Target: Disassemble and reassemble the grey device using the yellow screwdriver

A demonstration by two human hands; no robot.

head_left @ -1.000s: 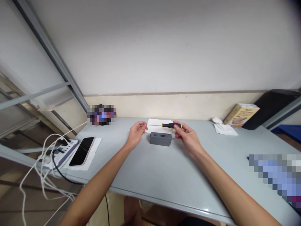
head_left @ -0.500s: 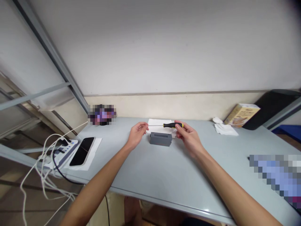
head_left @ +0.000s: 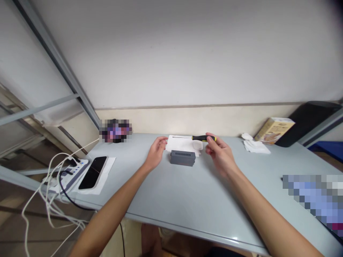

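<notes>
My right hand (head_left: 219, 150) grips the rear of the black and yellow handle of a screwdriver (head_left: 199, 138), whose thin shaft points left. My left hand (head_left: 157, 151) is apart from the shaft's tip, its fingers loosely bent and parted, with nothing seen in them. Between my hands a dark grey slotted box (head_left: 183, 158) stands on the table. Behind it lies a sheet of white paper (head_left: 177, 143), with a small whitish piece (head_left: 197, 145) at its right side.
At the left lie a phone (head_left: 93, 172) on white paper and a power strip (head_left: 70, 176) with tangled cables (head_left: 48, 200). A yellow carton (head_left: 274, 130) and crumpled tissues (head_left: 256, 146) are at the back right. A blurred-out item (head_left: 313, 200) covers the right side of the table (head_left: 182, 200).
My right hand has drawn the screwdriver to the right and slightly up. The shaft's tip has left my left hand's fingers, which have loosened. The grey box has stayed put.
</notes>
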